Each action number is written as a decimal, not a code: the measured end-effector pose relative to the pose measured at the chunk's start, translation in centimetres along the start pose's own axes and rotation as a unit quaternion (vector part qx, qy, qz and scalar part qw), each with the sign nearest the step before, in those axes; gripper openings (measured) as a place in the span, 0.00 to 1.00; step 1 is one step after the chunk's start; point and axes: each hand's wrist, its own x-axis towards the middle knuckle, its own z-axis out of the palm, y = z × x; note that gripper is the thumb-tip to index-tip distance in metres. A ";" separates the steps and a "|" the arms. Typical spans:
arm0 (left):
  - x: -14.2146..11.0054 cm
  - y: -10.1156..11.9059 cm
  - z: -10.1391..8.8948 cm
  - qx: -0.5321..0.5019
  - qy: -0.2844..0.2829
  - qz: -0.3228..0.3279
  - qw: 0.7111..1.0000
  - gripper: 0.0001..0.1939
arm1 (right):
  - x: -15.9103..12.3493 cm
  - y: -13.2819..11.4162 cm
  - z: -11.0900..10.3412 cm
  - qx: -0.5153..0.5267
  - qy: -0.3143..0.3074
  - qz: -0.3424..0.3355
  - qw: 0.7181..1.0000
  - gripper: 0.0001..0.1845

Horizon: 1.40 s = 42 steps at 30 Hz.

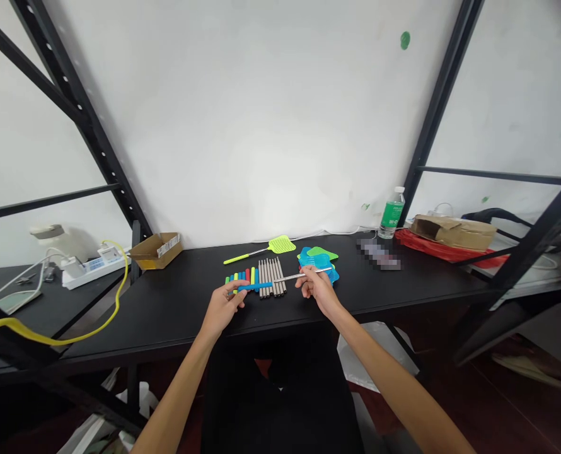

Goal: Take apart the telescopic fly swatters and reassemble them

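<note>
Steel rod (304, 275) pinched in the right hand (317, 289)!
Left hand (222, 309) grasping one blue tube (254, 287), grey rods (271, 277) between both.

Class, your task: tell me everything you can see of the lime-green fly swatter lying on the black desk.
The fly swatter lies flat on the black desk, just behind a row of slim brownish rods. Its lime-green head, apparently moulded plastic, is a perforated mesh and points right, towards the wall. A thin, silvery shaft joins it to a lime-green handle, which points left. Only the desk appears to touch it.
</note>
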 end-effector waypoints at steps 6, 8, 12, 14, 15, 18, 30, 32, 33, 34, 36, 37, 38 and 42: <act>0.1 -0.4 0.1 -0.013 -0.003 -0.008 1.000 0.21 | -0.1 -0.2 0.1 -0.005 -0.005 0.005 1.000 0.20; 0.2 -0.5 0.1 -0.021 -0.006 -0.010 1.000 0.21 | -0.1 -0.2 0.1 -0.002 -0.006 0.004 1.000 0.20; 0.2 -0.6 0.1 -0.034 -0.013 -0.011 0.999 0.19 | -0.1 -0.3 0.1 0.009 -0.008 0.005 1.000 0.19; 0.2 -0.6 0.0 -0.039 -0.013 -0.014 0.999 0.19 | -0.2 -0.4 0.1 0.015 -0.011 0.004 1.000 0.18; 0.2 -0.6 0.0 -0.040 -0.013 -0.015 0.999 0.19 | -0.2 -0.4 0.2 0.019 -0.012 0.004 1.000 0.18; 0.1 -0.5 0.1 -0.037 -0.020 -0.012 0.999 0.20 | -0.4 -0.6 0.3 0.030 -0.015 0.005 0.999 0.18; 0.0 0.0 0.2 -0.040 -0.031 0.016 0.999 0.19 | -0.2 -0.3 0.2 0.039 0.001 0.016 0.999 0.20; -0.1 0.1 0.2 -0.026 -0.028 0.018 0.999 0.20 | 0.0 -0.1 0.1 0.035 0.002 0.016 0.999 0.20; -0.1 0.1 0.2 -0.024 -0.024 0.016 0.999 0.22 | 0.0 0.1 0.0 0.033 0.001 0.015 0.999 0.21; -0.1 0.2 0.3 -0.026 -0.019 0.014 0.999 0.24 | 0.1 0.1 0.0 0.032 0.000 0.013 0.999 0.21; -0.1 0.3 0.3 -0.034 -0.009 0.005 0.999 0.26 | 0.1 0.3 -0.1 0.035 -0.001 0.008 0.999 0.21; -0.1 0.3 0.3 -0.038 -0.006 0.000 0.999 0.27 | 0.2 0.3 -0.1 0.037 0.001 0.004 0.999 0.21; -0.1 0.4 0.3 -0.040 -0.004 -0.006 0.999 0.28 | 0.2 0.4 -0.1 0.039 0.004 -0.001 0.999 0.21; -0.2 0.6 0.3 -0.052 0.005 -0.021 0.998 0.29 | 0.2 0.7 -0.2 0.038 0.000 -0.013 0.999 0.21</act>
